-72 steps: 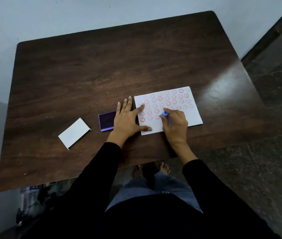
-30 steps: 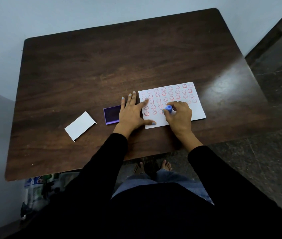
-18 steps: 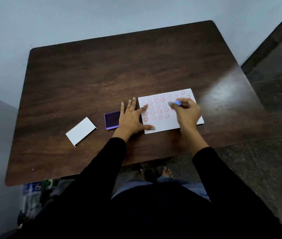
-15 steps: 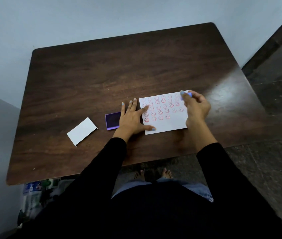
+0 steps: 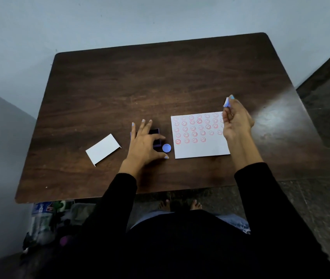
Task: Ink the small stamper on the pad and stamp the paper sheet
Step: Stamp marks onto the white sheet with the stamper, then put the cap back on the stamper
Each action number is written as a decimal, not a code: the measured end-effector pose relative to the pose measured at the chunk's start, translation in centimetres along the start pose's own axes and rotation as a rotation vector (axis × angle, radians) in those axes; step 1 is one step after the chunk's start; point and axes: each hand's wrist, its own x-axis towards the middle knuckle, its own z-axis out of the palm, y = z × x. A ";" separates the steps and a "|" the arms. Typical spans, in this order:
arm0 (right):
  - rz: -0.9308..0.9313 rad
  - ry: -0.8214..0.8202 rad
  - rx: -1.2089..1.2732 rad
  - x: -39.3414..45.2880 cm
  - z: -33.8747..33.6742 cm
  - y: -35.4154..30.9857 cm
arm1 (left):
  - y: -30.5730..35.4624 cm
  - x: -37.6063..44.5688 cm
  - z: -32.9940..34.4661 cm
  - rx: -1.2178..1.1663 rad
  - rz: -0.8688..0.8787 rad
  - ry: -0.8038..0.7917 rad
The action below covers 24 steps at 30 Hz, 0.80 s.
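While the right hand (image 5: 237,122) is raised over the far right corner of the paper sheet (image 5: 199,149), its fingertips pinch the small stamper (image 5: 226,102). The left hand (image 5: 145,144), fingers spread and gripping nothing, lies partly over the purple ink pad (image 5: 156,137). A round blue cap (image 5: 166,148) sits between its thumb and forefinger, just beside the sheet's rows of red smiley prints.

No readable words, brands or numbers appear anywhere. The only signs are red smiley-face stamp marks in rows on the paper (image 5: 200,135), some bold, others faint. A package (image 5: 42,208) under the table (image 5: 160,81) carries blue and red printing, too small and blurred to read.
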 end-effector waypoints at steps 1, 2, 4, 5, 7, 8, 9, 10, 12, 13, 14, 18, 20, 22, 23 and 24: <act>0.005 -0.006 -0.002 -0.1 0.1 0.0 | 0.1 -0.1 0.2 -0.004 -0.001 0.004; 0.009 -0.011 -0.005 -0.1 0.2 0.1 | 0.1 -0.1 0.4 -0.008 -0.002 0.006; 0.014 -0.019 -0.008 -0.2 0.4 0.2 | 0.3 -0.2 0.7 -0.027 -0.002 0.008; 0.016 -0.019 -0.011 -0.2 0.4 0.2 | 0.5 -0.2 0.8 -0.042 -0.004 0.009; 0.016 -0.010 -0.023 -0.2 0.4 0.1 | 0.6 -0.2 1.0 -0.067 -0.007 0.022; 0.015 -0.004 -0.027 -0.1 0.4 -0.1 | 0.7 -0.2 1.0 -0.072 -0.006 0.033; 0.013 0.001 -0.030 0.0 0.3 -0.2 | 0.7 -0.2 1.1 -0.075 -0.006 0.051; 0.011 0.004 -0.031 0.0 0.2 -0.4 | 0.7 -0.2 1.1 -0.082 -0.007 0.078; 0.013 0.007 -0.011 0.0 0.1 -0.9 | 1.1 -0.2 1.0 -0.125 -0.029 0.151; 0.016 0.008 0.007 0.1 0.1 -1.0 | 1.3 -0.2 1.0 -0.164 -0.053 0.197; 0.024 0.005 0.023 0.0 0.2 -1.1 | 1.5 -0.2 0.8 -0.225 -0.084 0.246; 0.106 -0.102 0.059 -0.9 1.6 -0.1 | 2.5 -0.2 -0.7 -0.717 -0.211 0.326; 0.157 -0.195 0.002 -2.0 2.9 1.4 | 2.8 -0.2 -1.3 -0.789 -0.231 0.346; 0.194 -0.299 -0.106 -3.1 3.9 3.3 | 2.8 0.0 -1.5 -0.820 -0.247 0.360; 0.203 -0.357 -0.162 -3.7 4.2 4.3 | 2.7 0.1 -1.6 -0.819 -0.256 0.367; 0.202 -0.414 -0.216 -4.2 4.4 5.3 | 2.7 0.1 -1.7 -0.810 -0.264 0.372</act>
